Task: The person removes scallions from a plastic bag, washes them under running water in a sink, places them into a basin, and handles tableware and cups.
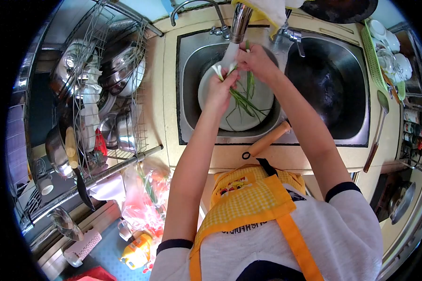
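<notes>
My left hand (219, 89) is closed around several spring onions (243, 100), their white bulbs poking out above the fingers and green leaves trailing down. Just above and to the right, my right hand (257, 62) pinches a green spring onion stalk, its fingertips close to the bulbs. Water runs from the chrome faucet (239, 25) beside both hands. Under them, a pale round basin (241, 125) sits in the left bowl of the steel sink (188, 117). Loose green leaves hang over the basin.
A wooden-handled tool (269, 139) lies on the sink's front edge. To the right are the dark second sink bowl (326, 89), a long spatula (377, 126) and a green dish rack (374, 58). A wire rack (91, 89) with pots stands left.
</notes>
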### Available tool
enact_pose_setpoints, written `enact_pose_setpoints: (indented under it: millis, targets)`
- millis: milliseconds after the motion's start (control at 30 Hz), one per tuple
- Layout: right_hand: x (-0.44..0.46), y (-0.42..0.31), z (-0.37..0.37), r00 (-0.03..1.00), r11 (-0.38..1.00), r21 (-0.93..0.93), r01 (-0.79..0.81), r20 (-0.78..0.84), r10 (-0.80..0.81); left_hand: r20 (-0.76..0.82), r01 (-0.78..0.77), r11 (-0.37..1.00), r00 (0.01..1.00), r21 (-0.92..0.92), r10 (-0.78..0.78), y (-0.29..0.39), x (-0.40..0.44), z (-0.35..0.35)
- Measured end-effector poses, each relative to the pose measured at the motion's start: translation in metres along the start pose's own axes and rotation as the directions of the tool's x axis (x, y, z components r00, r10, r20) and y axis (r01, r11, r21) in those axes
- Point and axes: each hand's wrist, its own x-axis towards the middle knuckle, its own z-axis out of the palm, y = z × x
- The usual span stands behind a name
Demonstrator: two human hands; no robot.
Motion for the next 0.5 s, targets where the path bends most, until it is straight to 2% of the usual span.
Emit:
enact_pose_setpoints:
  millis: [100,200,233,300,400,500]
  targets:
    - [0.001,-0.009,-0.005,0.982,0.991,-0.102,0.084,-0.163,-0.099,-0.011,0.049,0.998,0.999,-0.047,-0.05,0.005,-0.006,-0.007]
    - [0.002,-0.013,-0.011,0.989,0.985,-0.151,0.089,-0.102,-0.105,-0.038,0.036,0.999,0.999,-0.02,-0.037,0.017,-0.009,-0.004]
    - [0.005,-0.004,-0.016,0.971,0.912,-0.351,0.21,-0.036,-0.238,-0.052,0.03,1.0,0.998,-0.006,-0.03,0.02,-0.011,-0.002]
    - [0.013,0.014,-0.023,0.883,0.608,-0.667,0.431,0.173,-0.437,-0.022,0.025,0.999,0.999,0.035,-0.024,0.024,-0.01,-0.007]
    - [0.008,0.019,-0.019,0.96,0.505,-0.834,0.224,0.098,-0.263,0.002,0.029,0.999,1.0,0.028,-0.029,0.032,-0.009,-0.011]
    - [0.004,0.01,-0.008,1.0,0.838,-0.546,-0.007,-0.016,-0.002,-0.051,0.031,0.995,0.998,0.1,-0.026,0.035,-0.009,-0.011]
